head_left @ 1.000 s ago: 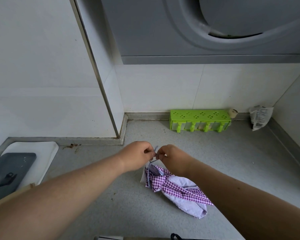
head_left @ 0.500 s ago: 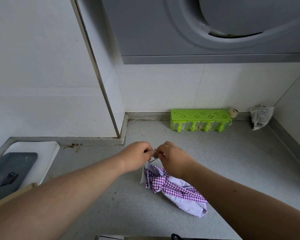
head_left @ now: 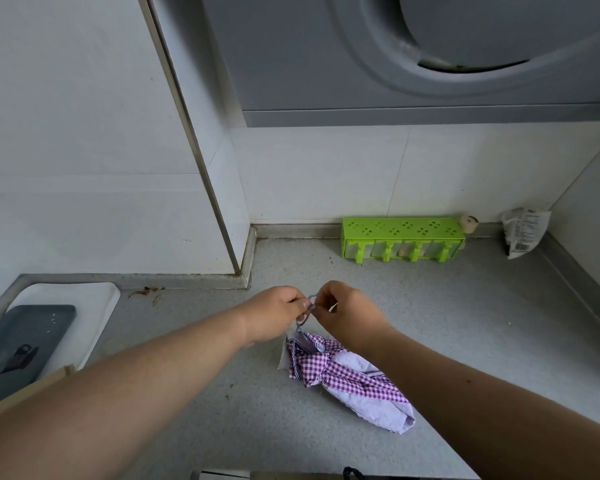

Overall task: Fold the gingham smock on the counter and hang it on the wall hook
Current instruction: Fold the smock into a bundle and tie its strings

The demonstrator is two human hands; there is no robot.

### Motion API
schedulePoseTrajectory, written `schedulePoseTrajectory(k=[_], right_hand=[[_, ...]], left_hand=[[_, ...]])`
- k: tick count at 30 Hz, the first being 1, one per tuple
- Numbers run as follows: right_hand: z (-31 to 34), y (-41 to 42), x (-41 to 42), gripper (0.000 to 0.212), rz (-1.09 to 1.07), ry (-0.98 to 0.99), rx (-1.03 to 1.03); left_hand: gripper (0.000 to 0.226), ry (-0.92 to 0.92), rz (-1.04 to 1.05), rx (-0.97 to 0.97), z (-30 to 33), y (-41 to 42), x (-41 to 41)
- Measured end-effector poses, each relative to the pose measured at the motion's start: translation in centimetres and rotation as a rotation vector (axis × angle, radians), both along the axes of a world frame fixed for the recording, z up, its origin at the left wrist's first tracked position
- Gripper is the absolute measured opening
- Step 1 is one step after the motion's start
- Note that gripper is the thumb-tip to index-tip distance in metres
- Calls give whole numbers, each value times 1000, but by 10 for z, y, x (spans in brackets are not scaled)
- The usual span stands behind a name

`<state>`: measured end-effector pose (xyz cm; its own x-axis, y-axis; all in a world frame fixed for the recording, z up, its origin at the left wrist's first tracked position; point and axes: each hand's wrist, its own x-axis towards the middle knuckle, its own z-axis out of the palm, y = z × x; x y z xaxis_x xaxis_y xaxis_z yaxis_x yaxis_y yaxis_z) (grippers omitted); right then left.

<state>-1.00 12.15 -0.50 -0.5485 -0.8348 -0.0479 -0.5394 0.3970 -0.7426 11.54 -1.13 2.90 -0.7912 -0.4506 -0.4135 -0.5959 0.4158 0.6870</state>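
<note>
Purple-and-white gingham smock (head_left: 347, 374) lies bundled on the grey speckled tabletop (head_left: 465, 323), folded into a narrow roll with a gingham strip wrapped round its pale lilac body, its far end near the wrists and its near end pointing toward the lower right. A thin grey loop (head_left: 307, 310) rises from the bundle's far end into the space between the two hands. The left hand (head_left: 274, 315) has its fingers curled and pinches the loop from the left; the right hand (head_left: 347, 313) is curled the same way and pinches it from the right, the two sets of fingertips almost touching. Behind them, against the white tiled wall, stands a bright green perforated rack (head_left: 402, 237), with a small cork-coloured roll (head_left: 469, 224) just beside its right end and a crumpled white packet (head_left: 523, 233) in the corner. At the far left a dark grey tray (head_left: 18, 348) sits on a white board (head_left: 94, 303).
</note>
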Motion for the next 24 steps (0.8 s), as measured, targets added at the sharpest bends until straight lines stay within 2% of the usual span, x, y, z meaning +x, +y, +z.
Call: schedulePoseTrajectory(k=[2, 5, 11, 24], right_hand=[[1, 1, 1, 5, 36, -40, -14], [3, 0, 5, 15, 34, -78, -27], [6, -13, 10, 22, -14, -22, 17], [-8, -26, 22, 19, 161, 56, 217]], left_hand=[[25, 35, 47, 43, -2, 1, -1], [26, 71, 103, 109, -7, -3, -1], [22, 118, 168, 182, -13, -11, 3], [26, 0, 239, -170, -31, -47, 19]])
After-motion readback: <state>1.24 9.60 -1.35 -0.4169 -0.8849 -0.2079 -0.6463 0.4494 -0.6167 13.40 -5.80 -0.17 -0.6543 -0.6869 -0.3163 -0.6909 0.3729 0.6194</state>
